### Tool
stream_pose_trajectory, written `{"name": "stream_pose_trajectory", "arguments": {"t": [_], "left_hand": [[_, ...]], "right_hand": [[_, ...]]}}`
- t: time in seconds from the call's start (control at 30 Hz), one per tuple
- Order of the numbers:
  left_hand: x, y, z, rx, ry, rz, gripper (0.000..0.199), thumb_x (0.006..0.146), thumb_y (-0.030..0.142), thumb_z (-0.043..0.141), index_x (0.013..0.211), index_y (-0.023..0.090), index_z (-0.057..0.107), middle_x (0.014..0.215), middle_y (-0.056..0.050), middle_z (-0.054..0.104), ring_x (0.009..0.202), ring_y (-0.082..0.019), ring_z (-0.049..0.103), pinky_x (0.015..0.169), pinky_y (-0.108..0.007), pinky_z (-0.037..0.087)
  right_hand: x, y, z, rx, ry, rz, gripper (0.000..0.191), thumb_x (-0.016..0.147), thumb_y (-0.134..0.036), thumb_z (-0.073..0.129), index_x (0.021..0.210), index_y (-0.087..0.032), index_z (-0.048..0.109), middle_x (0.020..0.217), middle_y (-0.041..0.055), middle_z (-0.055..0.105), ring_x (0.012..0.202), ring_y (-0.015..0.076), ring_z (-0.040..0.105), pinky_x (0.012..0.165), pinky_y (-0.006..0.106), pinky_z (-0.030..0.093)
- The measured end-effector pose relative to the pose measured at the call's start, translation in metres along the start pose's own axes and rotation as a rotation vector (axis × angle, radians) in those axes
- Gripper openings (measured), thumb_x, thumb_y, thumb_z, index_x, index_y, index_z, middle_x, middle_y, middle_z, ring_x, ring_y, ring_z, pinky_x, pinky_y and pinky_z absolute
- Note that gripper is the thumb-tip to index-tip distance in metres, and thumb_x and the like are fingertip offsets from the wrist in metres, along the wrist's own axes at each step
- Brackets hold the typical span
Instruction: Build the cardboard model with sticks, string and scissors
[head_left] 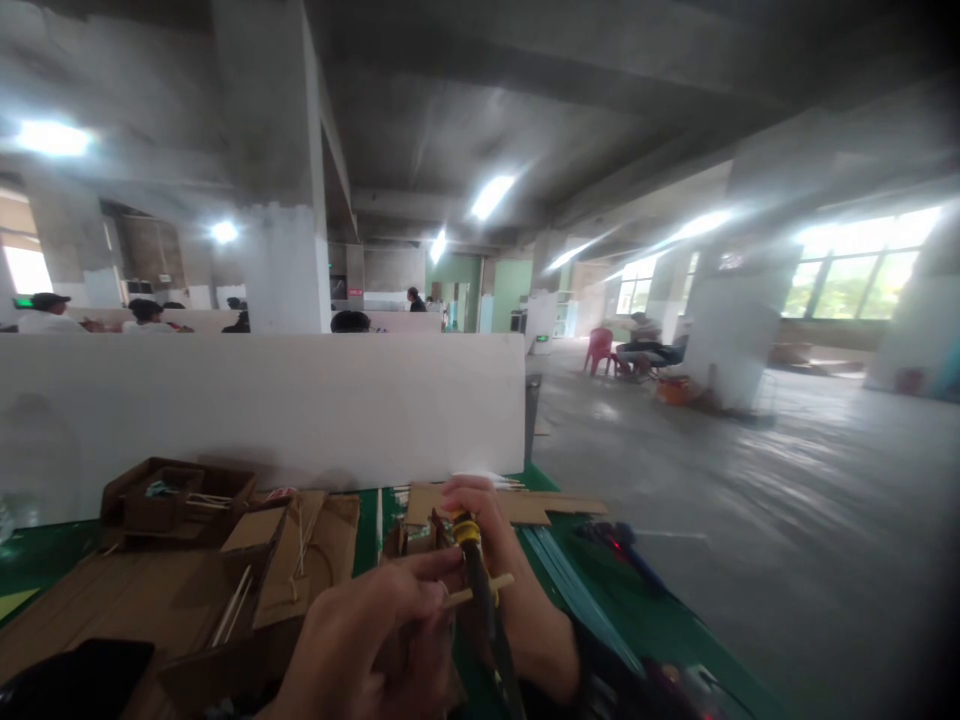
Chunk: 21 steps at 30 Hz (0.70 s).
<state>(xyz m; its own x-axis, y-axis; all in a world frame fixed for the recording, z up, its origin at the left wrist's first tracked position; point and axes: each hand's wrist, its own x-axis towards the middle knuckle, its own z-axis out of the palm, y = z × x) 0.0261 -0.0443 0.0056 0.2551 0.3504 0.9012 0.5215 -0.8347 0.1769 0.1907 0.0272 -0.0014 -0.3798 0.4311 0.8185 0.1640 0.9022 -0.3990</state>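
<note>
No brand or label is readable; the small red sign (355, 292) on the far wall and the glowing green sign (541, 338) on a pillar are too small to make out. Surface is a green tabletop (652, 625), cluttered with flat brown cardboard sheets (127, 595), an open brown cardboard box (124, 505) holding thin sticks, and a bundle of long pale-blue strips (577, 590) at right. A white upright panel (262, 400) edges the table's far side. Room: large, bare concrete ceiling, white-painted pillars, bright tube lights, grey shiny floor (615, 440), red plastic chair (599, 350), windows at right; people seated beyond the panel. Left hand (367, 635) has thumb and forefinger pinching a short pale wooden stick (502, 582), above the table's near side, crossing a long dark tool with yellow bands (477, 572). Right hand (517, 575) curls its fingers round the tool; exact fingertip contact unclear.
</note>
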Motion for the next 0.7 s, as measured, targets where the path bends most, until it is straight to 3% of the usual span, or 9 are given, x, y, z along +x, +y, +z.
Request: {"name": "stream_pose_trajectory", "arguments": {"t": [0.2, 0.3, 0.37, 0.43, 0.5, 0.57, 0.7], "left_hand": [[0.002, -0.002, 0.003, -0.043, -0.026, -0.015, 0.029, 0.078, 0.001, 0.057, 0.097, 0.022, 0.051, 0.106, -0.008, 0.076, 0.098, -0.020, 0.073, 0.079, -0.022, 0.060], [0.000, -0.004, 0.003, -0.051, -0.019, -0.023, 0.028, 0.079, 0.001, 0.057, 0.098, 0.022, 0.051, 0.109, -0.009, 0.075, 0.100, -0.020, 0.072, 0.082, -0.023, 0.060], [-0.001, -0.005, 0.003, -0.055, -0.023, -0.019, 0.030, 0.079, 0.000, 0.057, 0.100, 0.021, 0.051, 0.111, -0.010, 0.074, 0.101, -0.020, 0.072, 0.081, -0.023, 0.060], [-0.001, -0.003, 0.002, -0.053, -0.027, -0.036, 0.030, 0.079, 0.000, 0.058, 0.099, 0.021, 0.052, 0.110, -0.009, 0.075, 0.099, -0.020, 0.072, 0.079, -0.022, 0.060], [0.001, 0.000, 0.002, -0.047, -0.031, -0.073, 0.026, 0.079, 0.001, 0.058, 0.093, 0.021, 0.053, 0.107, -0.007, 0.075, 0.097, -0.019, 0.073, 0.079, -0.022, 0.060], [0.003, 0.005, 0.002, -0.051, -0.018, -0.093, 0.022, 0.079, 0.003, 0.059, 0.089, 0.022, 0.054, 0.103, -0.006, 0.076, 0.095, -0.018, 0.073, 0.079, -0.022, 0.059], [0.006, 0.012, 0.004, -0.044, -0.002, -0.088, 0.019, 0.077, 0.004, 0.058, 0.082, 0.022, 0.055, 0.091, -0.002, 0.077, 0.089, -0.015, 0.074, 0.076, -0.020, 0.058]], "right_hand": [[-0.004, 0.010, 0.000, -0.258, 0.089, -0.056, 0.032, 0.078, -0.018, 0.054, 0.109, -0.026, 0.049, 0.111, 0.0052, 0.055, 0.103, 0.0258, 0.048, 0.091, 0.043, 0.038], [-0.002, 0.011, 0.000, -0.243, 0.083, -0.106, 0.033, 0.073, -0.023, 0.057, 0.105, -0.025, 0.048, 0.107, 0.0045, 0.058, 0.115, 0.0299, 0.046, 0.105, 0.050, 0.026], [-0.002, 0.009, 0.001, -0.185, 0.057, -0.119, 0.035, 0.071, -0.025, 0.055, 0.105, -0.024, 0.047, 0.104, 0.0040, 0.058, 0.112, 0.0287, 0.051, 0.109, 0.052, 0.020], [-0.003, 0.005, 0.002, -0.124, 0.036, -0.090, 0.033, 0.072, -0.025, 0.051, 0.105, -0.023, 0.046, 0.097, 0.0036, 0.057, 0.094, 0.0242, 0.057, 0.101, 0.048, 0.033], [-0.004, 0.000, 0.001, -0.095, 0.025, -0.043, 0.029, 0.073, -0.023, 0.048, 0.102, -0.022, 0.045, 0.089, 0.0034, 0.054, 0.081, 0.0211, 0.055, 0.082, 0.040, 0.043], [-0.006, -0.004, -0.001, -0.094, 0.009, -0.003, 0.024, 0.073, -0.022, 0.048, 0.097, -0.021, 0.046, 0.086, 0.0036, 0.052, 0.078, 0.0209, 0.054, 0.069, 0.034, 0.042], [-0.016, -0.007, -0.008, -0.107, -0.043, 0.059, 0.017, 0.074, -0.022, 0.052, 0.090, -0.021, 0.045, 0.083, 0.0033, 0.051, 0.076, 0.0203, 0.052, 0.066, 0.032, 0.039]]}}
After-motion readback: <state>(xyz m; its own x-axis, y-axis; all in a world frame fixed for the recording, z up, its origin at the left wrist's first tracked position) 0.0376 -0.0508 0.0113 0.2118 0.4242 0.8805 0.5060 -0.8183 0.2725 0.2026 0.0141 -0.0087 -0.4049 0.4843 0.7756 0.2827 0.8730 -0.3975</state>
